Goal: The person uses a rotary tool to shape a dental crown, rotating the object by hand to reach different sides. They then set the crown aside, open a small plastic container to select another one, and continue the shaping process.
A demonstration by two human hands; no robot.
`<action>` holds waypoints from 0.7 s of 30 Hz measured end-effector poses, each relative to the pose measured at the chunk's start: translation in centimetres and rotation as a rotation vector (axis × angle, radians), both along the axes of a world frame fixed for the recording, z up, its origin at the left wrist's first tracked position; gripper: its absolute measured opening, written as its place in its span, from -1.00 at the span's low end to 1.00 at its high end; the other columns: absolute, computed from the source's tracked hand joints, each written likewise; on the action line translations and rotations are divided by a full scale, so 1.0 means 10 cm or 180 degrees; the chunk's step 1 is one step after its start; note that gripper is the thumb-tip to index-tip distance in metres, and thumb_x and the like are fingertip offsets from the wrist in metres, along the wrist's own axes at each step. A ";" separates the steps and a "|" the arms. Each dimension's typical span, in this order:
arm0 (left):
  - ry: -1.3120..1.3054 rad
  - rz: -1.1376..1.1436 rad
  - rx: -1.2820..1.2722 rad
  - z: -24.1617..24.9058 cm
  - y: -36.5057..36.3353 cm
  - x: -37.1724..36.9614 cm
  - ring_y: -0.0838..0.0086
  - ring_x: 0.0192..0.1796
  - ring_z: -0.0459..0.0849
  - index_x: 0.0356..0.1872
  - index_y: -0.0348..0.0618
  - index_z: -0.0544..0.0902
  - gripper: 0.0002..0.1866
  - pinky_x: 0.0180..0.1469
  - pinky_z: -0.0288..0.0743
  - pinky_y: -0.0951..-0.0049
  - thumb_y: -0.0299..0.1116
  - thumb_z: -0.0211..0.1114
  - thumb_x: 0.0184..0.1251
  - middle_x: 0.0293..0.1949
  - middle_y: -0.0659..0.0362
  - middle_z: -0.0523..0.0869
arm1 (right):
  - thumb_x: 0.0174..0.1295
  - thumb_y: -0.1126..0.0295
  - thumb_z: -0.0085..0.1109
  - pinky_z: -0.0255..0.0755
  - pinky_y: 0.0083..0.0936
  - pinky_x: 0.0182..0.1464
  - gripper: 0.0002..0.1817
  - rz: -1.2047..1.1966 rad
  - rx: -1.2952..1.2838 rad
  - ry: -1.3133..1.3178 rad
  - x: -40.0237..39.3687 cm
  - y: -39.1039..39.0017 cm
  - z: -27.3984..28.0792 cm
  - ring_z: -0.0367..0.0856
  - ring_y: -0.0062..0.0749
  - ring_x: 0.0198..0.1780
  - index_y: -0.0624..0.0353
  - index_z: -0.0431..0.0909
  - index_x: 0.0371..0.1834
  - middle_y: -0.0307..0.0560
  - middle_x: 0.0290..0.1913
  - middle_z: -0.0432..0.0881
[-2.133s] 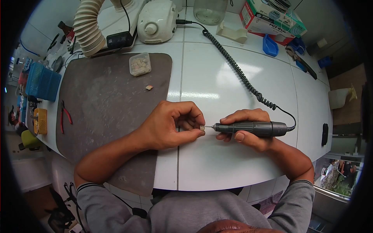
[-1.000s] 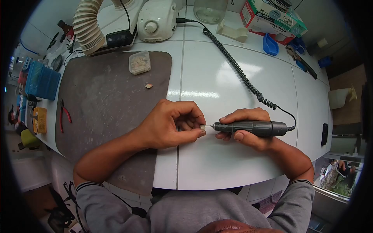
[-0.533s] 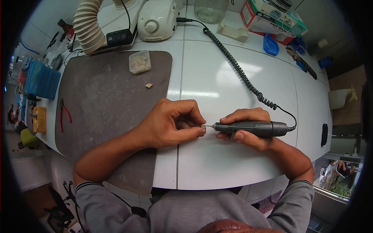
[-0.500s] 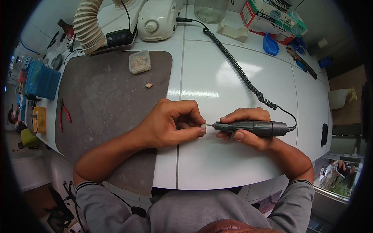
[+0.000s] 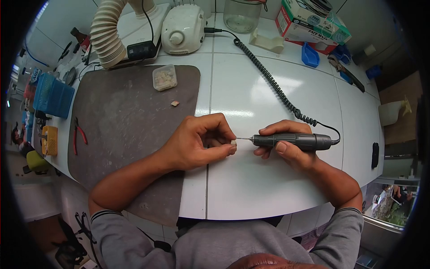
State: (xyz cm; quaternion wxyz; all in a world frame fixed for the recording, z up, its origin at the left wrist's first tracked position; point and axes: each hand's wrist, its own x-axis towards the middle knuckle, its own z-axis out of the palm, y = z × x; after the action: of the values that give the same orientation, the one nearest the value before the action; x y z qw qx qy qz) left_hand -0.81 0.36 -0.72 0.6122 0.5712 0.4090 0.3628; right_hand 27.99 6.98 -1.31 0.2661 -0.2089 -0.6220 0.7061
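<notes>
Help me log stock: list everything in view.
Handpiece: 1, black, right of centre
Control box: 1, white, back
Cord: 1, black, joining both
Small piece: 1, pale, centre
Hose: 1, cream, back left
Mat: 1, grey, left
Tub of pieces: 1, clear, on mat
Loose piece: 1, tan, on mat
Pliers: 1, red, on mat
Baskets: 2, blue and yellow, far left
Jar: 1, clear, back
Mask box: 1, red and green, back right
Tray: at least 1, blue, back right
Table: 1, white, beneath mat
Clutter: count unclear, mixed, far edges
Sleeves: 2, grey, bottom
Left hand: 1, bare, centre, holding small piece
Right hand: 1, bare, around handpiece
</notes>
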 end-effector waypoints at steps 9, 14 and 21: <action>0.0239 0.0065 0.0175 -0.03 -0.01 0.02 0.44 0.03 0.83 -0.09 -0.35 0.64 -0.82 0.08 0.77 0.44 -0.65 0.44 0.36 -0.12 0.11 0.77 | 0.48 0.34 0.23 0.78 -0.31 0.10 -0.54 0.0095 -0.0199 0.0054 0.01 -0.01 0.01 0.84 -0.07 0.10 0.53 0.54 0.27 0.33 0.08 0.74; 0.0331 0.0111 0.0133 -0.02 -0.02 0.03 0.45 0.00 0.84 -0.10 -0.35 0.65 -0.81 0.07 0.77 0.45 -0.66 0.45 0.34 -0.12 0.11 0.79 | 0.46 0.40 0.25 0.77 -0.34 0.14 -0.57 0.0257 -0.0003 -0.0078 -0.01 -0.01 0.07 0.84 -0.12 0.11 0.47 0.56 0.28 0.25 0.10 0.76; 0.0319 0.0042 0.0313 -0.02 -0.02 0.01 0.44 -0.01 0.85 -0.12 -0.32 0.65 -0.82 0.06 0.77 0.45 -0.64 0.48 0.34 -0.15 0.10 0.82 | 0.47 0.45 0.23 0.78 -0.35 0.15 -0.61 0.0321 0.0253 -0.0122 -0.02 0.00 0.05 0.85 -0.13 0.10 0.46 0.56 0.26 0.26 0.07 0.78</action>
State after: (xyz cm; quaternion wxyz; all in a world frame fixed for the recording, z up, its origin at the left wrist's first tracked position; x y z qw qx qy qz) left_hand -0.72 0.21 -0.91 0.5598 0.6154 0.4245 0.3575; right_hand 27.79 6.99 -0.82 0.2263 -0.1800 -0.6643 0.6893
